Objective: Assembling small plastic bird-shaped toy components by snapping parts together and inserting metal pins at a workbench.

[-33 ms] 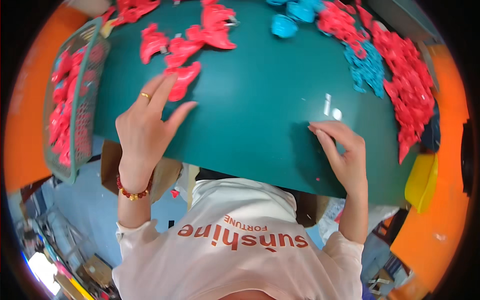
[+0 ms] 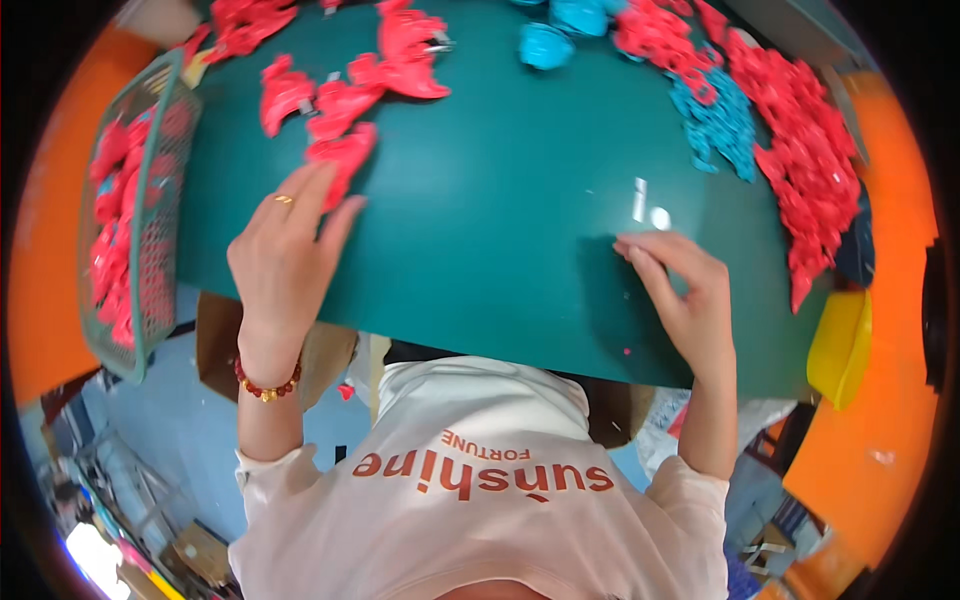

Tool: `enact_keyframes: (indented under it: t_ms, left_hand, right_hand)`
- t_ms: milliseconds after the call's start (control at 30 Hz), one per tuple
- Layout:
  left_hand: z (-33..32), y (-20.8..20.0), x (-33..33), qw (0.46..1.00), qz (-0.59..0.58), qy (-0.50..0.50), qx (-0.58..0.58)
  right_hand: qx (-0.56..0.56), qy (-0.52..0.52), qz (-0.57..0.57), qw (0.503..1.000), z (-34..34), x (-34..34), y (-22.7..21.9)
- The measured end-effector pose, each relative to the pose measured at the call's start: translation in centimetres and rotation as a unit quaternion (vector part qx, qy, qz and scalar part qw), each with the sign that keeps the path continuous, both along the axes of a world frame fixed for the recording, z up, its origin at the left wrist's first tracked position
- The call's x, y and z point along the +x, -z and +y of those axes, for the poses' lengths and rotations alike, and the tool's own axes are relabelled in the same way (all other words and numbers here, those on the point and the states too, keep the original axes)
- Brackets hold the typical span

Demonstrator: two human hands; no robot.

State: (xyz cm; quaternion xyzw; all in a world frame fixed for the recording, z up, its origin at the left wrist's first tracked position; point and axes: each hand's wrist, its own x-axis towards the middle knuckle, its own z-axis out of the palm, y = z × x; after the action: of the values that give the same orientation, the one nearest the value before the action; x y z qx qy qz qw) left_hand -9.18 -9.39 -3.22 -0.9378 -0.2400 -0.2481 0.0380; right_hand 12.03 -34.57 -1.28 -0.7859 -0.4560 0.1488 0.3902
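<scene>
My left hand, a ring on one finger, reaches over the left part of the green table. Its fingers are stretched out, thumb apart, and the fingertips lie on or just over the near end of a curved glossy red plastic piece. Whether they press on it I cannot tell. Beyond are more such pieces, a few with small metal-looking parts. My right hand is at the table's right, thumb and forefinger pinched together; anything between them is too small to make out. A small white strip and a pale round spot lie just beyond it.
A green mesh basket of red and blue pieces stands at the left edge. Blue cup-like pieces, a heap of small blue parts and a long red heap lie far right. A yellow bin stands at the right edge.
The view has shifted slightly, so the table and its pieces sit a little further left. My left fingertips cover the curved red piece somewhat differently; my right hand keeps its pinch.
</scene>
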Motion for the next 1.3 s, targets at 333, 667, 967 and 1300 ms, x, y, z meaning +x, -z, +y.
enact_keyframes:
  t_ms: [333, 667, 967, 1300]
  left_hand:
    - [-5.6, 0.3, 3.5, 0.907, -0.095, 0.225, -0.344]
    - [-8.7, 1.8, 4.5, 0.892, -0.156, 0.285, -0.315]
    - [-9.3, 2.4, 3.8, 0.866, -0.184, 0.302, -0.353]
    - [-10.2, 2.3, 3.2, 0.901, -0.083, 0.302, -0.3]
  right_hand:
    - [-0.008, 0.193, -0.218, 0.957, -1.0, 9.6, 1.8]
    - [-0.143, 0.051, -0.296, 0.943, -2.2, 7.0, 1.6]
    - [-0.116, 0.065, -0.371, 0.919, -1.5, 5.9, 2.5]
    - [0.023, 0.11, -0.074, 0.991, -1.0, 0.1, 0.9]
